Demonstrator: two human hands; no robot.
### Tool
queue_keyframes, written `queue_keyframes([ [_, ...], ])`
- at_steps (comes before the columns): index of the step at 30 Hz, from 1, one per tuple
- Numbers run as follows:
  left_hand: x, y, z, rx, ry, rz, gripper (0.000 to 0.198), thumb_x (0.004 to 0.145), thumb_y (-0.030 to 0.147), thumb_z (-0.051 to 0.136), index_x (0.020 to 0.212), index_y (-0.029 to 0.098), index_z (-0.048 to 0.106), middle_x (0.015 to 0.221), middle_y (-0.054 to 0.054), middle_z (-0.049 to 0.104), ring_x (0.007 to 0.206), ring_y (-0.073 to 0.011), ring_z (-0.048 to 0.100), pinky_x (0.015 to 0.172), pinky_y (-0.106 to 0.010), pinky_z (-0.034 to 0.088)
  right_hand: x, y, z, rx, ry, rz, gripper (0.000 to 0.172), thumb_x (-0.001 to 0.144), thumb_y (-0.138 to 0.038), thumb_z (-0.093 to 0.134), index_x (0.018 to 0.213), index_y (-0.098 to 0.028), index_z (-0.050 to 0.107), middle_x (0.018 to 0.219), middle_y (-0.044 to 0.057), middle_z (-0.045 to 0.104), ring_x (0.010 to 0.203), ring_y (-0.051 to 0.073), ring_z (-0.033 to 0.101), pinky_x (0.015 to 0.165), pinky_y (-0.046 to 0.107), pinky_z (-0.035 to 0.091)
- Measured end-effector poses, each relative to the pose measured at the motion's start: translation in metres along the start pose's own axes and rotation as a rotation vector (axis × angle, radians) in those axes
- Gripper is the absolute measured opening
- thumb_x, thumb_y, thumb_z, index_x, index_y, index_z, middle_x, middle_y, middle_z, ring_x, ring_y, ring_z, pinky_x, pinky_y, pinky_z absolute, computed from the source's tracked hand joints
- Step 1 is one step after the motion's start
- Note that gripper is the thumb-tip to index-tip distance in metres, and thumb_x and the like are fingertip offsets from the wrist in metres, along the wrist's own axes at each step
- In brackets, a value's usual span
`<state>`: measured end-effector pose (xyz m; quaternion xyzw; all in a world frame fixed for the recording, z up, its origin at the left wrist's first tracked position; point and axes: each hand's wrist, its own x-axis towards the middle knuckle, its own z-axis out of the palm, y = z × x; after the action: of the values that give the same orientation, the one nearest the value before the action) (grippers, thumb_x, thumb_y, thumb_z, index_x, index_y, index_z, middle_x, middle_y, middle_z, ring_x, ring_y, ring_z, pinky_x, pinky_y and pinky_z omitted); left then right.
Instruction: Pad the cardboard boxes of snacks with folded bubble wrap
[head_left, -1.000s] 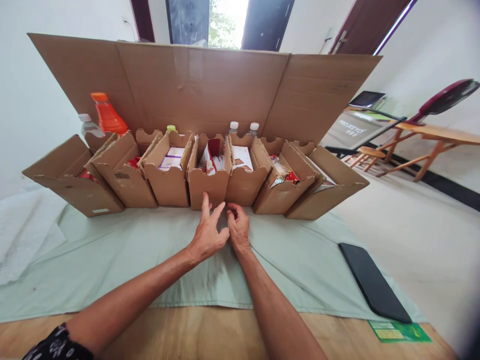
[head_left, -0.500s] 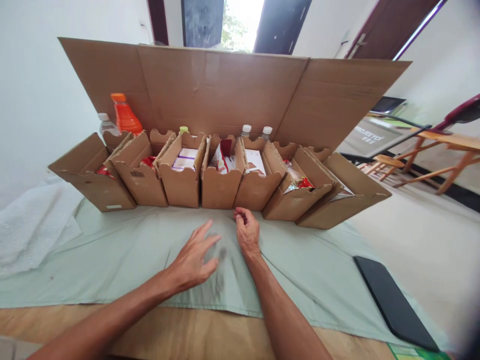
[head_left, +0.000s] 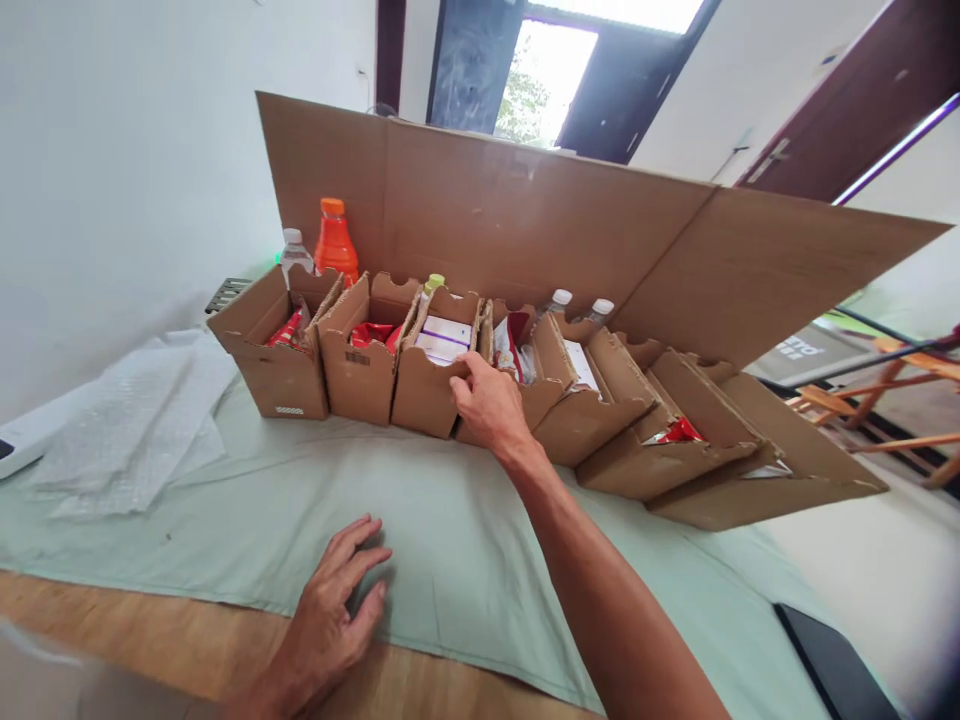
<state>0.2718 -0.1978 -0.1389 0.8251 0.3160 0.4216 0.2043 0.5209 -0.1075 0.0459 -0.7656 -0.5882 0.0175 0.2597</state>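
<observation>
slanting up from the lower right in the head view, the right hand (head_left: 493, 402) curls its fingers at the ragged front rim of a cardboard bin (head_left: 421, 395), 3rd from left among 7, with flat-faced white boxes (head_left: 446, 330) inside; whether it grips is unclear. the left hand (head_left: 336, 592), loosely spread, fingers parted, holds nothing above or on creased, pale green cloth (head_left: 427, 500).

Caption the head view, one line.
Right hand at the third cardboard box from left; left hand over pale green cloth.

Head-worn view, forward and down over hands (head_left: 491, 403)
</observation>
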Motion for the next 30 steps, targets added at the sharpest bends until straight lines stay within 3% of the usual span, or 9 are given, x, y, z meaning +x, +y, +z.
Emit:
queue_keyframes([
  [4, 0.004, 0.001, -0.004, -0.011, 0.09, -0.022, 0.028, 0.094, 0.015, 0.056, 0.115, 0.025, 0.07, 0.136, -0.012, 0.068, 0.126, -0.0271, 0.066, 0.099, -0.044, 0.06, -0.018, -0.006, 0.004, -0.026, 0.029, -0.01, 0.024, 0.093, -0.02, 0.051, 0.1, -0.022, 0.074, 0.078, 0.005, 0.076, 0.077, 0.023, 0.071, 0.07, 0.029, 0.043],
  [10, 0.001, 0.001, -0.018, -0.077, 0.182, -0.22, 0.034, 0.097, 0.026, 0.056, 0.131, 0.027, 0.062, 0.145, -0.012, 0.062, 0.132, -0.0311, 0.061, 0.106, -0.052, 0.054, -0.136, -0.003, -0.021, 0.06, 0.03, -0.149, 0.019, 0.094, -0.02, 0.051, 0.09, -0.022, 0.07, 0.074, 0.001, 0.074, 0.065, 0.016, 0.069, 0.063, 0.024, 0.045],
  [13, -0.005, 0.002, -0.027, -0.216, 0.196, -0.386, 0.047, 0.098, 0.033, 0.059, 0.145, 0.031, 0.052, 0.153, -0.011, 0.055, 0.136, -0.0341, 0.057, 0.113, -0.06, 0.047, -0.196, 0.026, -0.055, 0.238, 0.017, -0.249, 0.018, 0.098, -0.023, 0.054, 0.096, -0.024, 0.072, 0.079, -0.001, 0.076, 0.065, 0.014, 0.07, 0.062, 0.021, 0.051],
  [17, -0.009, 0.013, -0.034, -0.421, 0.121, -0.511, 0.067, 0.094, 0.04, 0.065, 0.156, 0.032, 0.04, 0.161, -0.012, 0.047, 0.14, -0.0372, 0.054, 0.116, -0.06, 0.044, -0.249, 0.095, -0.098, 0.34, 0.141, 0.022, 0.015, 0.096, -0.031, 0.064, 0.106, -0.028, 0.074, 0.086, 0.002, 0.08, 0.068, 0.017, 0.076, 0.062, 0.021, 0.059],
  [19, -0.009, 0.026, -0.034, -0.502, 0.063, -0.522, 0.073, 0.092, 0.042, 0.067, 0.158, 0.031, 0.039, 0.162, -0.012, 0.047, 0.144, -0.0381, 0.05, 0.118, -0.056, 0.044, -0.273, 0.126, -0.103, 0.411, 0.24, 0.168, 0.035, 0.096, -0.037, 0.064, 0.13, -0.03, 0.067, 0.104, 0.006, 0.081, 0.086, 0.022, 0.08, 0.071, 0.025, 0.064],
  [22, -0.012, 0.049, -0.032, -0.542, -0.007, -0.581, 0.074, 0.089, 0.048, 0.068, 0.157, 0.028, 0.044, 0.158, -0.011, 0.052, 0.148, -0.0379, 0.045, 0.121, -0.051, 0.042, -0.309, 0.15, -0.084, 0.535, 0.16, 0.239, 0.07, 0.093, -0.05, 0.064, 0.157, -0.03, 0.045, 0.14, 0.014, 0.068, 0.123, 0.032, 0.07, 0.09, 0.036, 0.064],
  [24, -0.016, 0.061, -0.028, -0.562, -0.06, -0.64, 0.073, 0.089, 0.051, 0.067, 0.154, 0.025, 0.047, 0.152, -0.012, 0.058, 0.146, -0.0368, 0.048, 0.12, -0.049, 0.043, -0.328, 0.15, -0.058, 0.527, 0.062, 0.241, 0.076, 0.089, -0.057, 0.066, 0.156, -0.025, 0.048, 0.147, 0.015, 0.063, 0.131, 0.036, 0.064, 0.097, 0.042, 0.061],
  [27, -0.019, 0.066, -0.021, -0.572, -0.136, -0.697, 0.068, 0.089, 0.052, 0.067, 0.148, 0.021, 0.052, 0.141, -0.014, 0.066, 0.14, -0.035, 0.054, 0.114, -0.045, 0.049, -0.33, 0.134, -0.023, 0.369, 0.014, 0.271, 0.062, 0.087, -0.056, 0.068, 0.136, -0.018, 0.066, 0.132, 0.017, 0.071, 0.122, 0.037, 0.068, 0.097, 0.047, 0.06],
  [30, 0.002, 0.061, -0.012, -0.575, -0.146, -0.652, 0.063, 0.089, 0.05, 0.068, 0.142, 0.018, 0.055, 0.134, -0.015, 0.068, 0.133, -0.0338, 0.06, 0.108, -0.042, 0.052, -0.298, 0.12, -0.012, 0.288, 0.06, 0.266, 0.043, 0.089, -0.054, 0.064, 0.11, -0.017, 0.072, 0.103, 0.014, 0.077, 0.093, 0.032, 0.073, 0.082, 0.043, 0.061],
])
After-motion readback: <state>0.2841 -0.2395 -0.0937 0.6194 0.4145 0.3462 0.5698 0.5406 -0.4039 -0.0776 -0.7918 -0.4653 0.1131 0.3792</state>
